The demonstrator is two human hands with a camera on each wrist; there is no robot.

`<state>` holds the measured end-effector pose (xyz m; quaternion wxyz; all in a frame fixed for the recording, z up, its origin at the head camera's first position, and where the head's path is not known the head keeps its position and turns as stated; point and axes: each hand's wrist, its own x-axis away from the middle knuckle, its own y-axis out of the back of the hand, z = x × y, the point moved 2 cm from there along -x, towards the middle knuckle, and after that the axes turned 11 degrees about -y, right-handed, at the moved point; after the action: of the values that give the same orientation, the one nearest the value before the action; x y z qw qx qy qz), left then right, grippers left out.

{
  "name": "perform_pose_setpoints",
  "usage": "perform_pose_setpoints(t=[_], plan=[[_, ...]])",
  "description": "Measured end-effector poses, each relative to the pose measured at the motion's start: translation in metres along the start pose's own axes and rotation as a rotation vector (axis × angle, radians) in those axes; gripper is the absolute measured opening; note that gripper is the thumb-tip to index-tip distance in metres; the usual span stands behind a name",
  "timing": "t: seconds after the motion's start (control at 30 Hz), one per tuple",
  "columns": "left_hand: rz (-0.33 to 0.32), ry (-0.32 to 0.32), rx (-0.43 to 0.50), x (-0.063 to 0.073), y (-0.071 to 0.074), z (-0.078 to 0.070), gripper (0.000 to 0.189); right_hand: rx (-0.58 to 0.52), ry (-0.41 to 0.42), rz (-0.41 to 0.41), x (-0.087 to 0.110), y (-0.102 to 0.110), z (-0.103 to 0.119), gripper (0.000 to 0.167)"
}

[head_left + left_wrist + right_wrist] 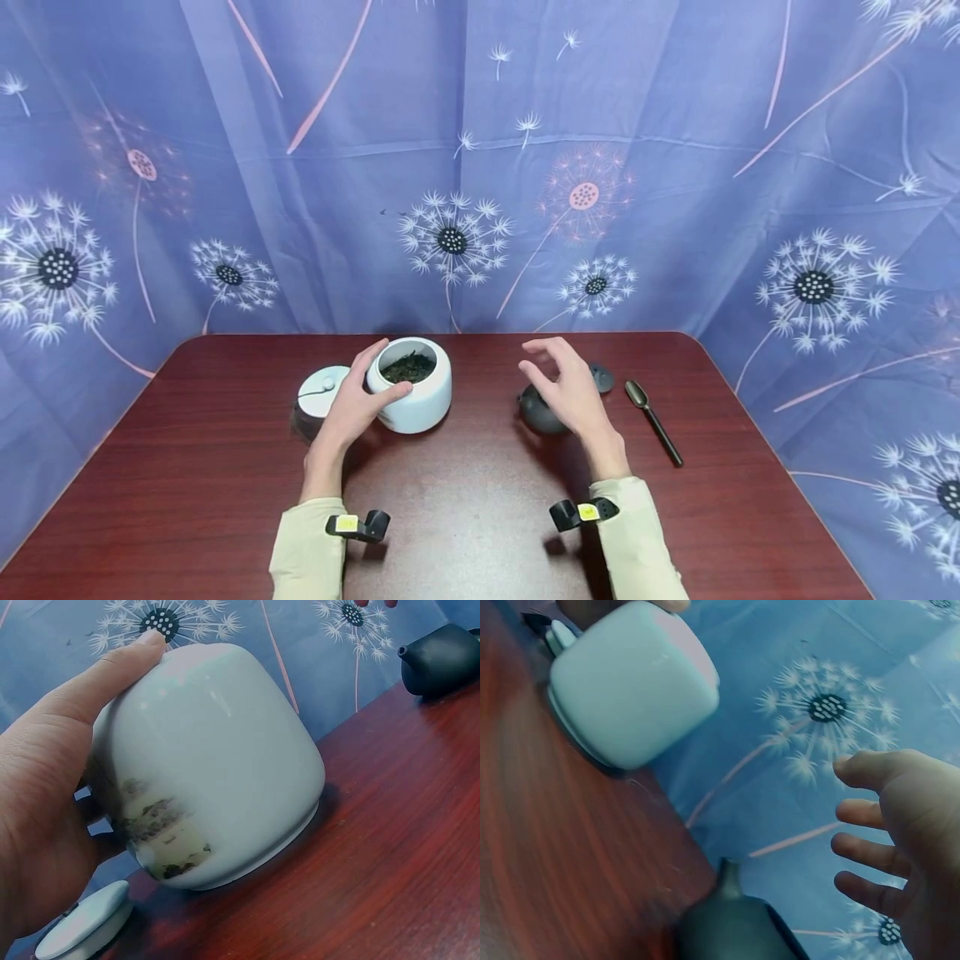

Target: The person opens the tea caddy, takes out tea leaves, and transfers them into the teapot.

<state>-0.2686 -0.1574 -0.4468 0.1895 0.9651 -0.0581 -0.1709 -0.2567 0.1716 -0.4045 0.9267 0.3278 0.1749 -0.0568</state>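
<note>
My left hand (352, 408) grips a white ceramic jar (423, 407), thumb near the front of the rim and fingers around the far left side. Dark dried tea leaves (408, 367) show inside its mouth. In the left wrist view the jar (225, 750) bears a faint landscape print. Beside that hand lies the jar's white lid (318, 393), partly hidden by the wrist. My right hand (566, 387) hovers above a small dark teapot (540, 417), fingers loosely bent and holding nothing. The right wrist view shows the teapot's spout (729, 877) below that hand, apart from it.
A small dark lid (602, 378) lies behind the right hand. Farther right is a scoop (656, 425) with a metallic bowl and black handle. The reddish-brown table (465, 517) ends at a blue dandelion-print curtain (480, 167) behind and at the sides.
</note>
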Motion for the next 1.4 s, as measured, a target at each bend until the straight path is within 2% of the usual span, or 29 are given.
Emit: perform_pose_setpoints(t=[0.37, 0.67, 0.97, 1.4], plan=[[0.004, 0.010, 0.020, -0.002, -0.001, 0.004, 0.085, 0.031, -0.050, -0.030, 0.000, 0.030, -0.019, 0.025], [0.011, 0.013, 0.012, -0.001, 0.000, 0.002, 0.085, 0.089, -0.108, -0.010, 0.003, 0.053, -0.035, 0.024], [-0.004, 0.006, 0.046, 0.000, -0.001, 0.000, 0.083, 0.147, -0.156, -0.031, 0.009, 0.073, -0.067, 0.025], [-0.002, 0.003, 0.030, -0.001, -0.001, 0.005, 0.085, 0.207, -0.267, 0.032, 0.022, 0.094, -0.093, 0.029]])
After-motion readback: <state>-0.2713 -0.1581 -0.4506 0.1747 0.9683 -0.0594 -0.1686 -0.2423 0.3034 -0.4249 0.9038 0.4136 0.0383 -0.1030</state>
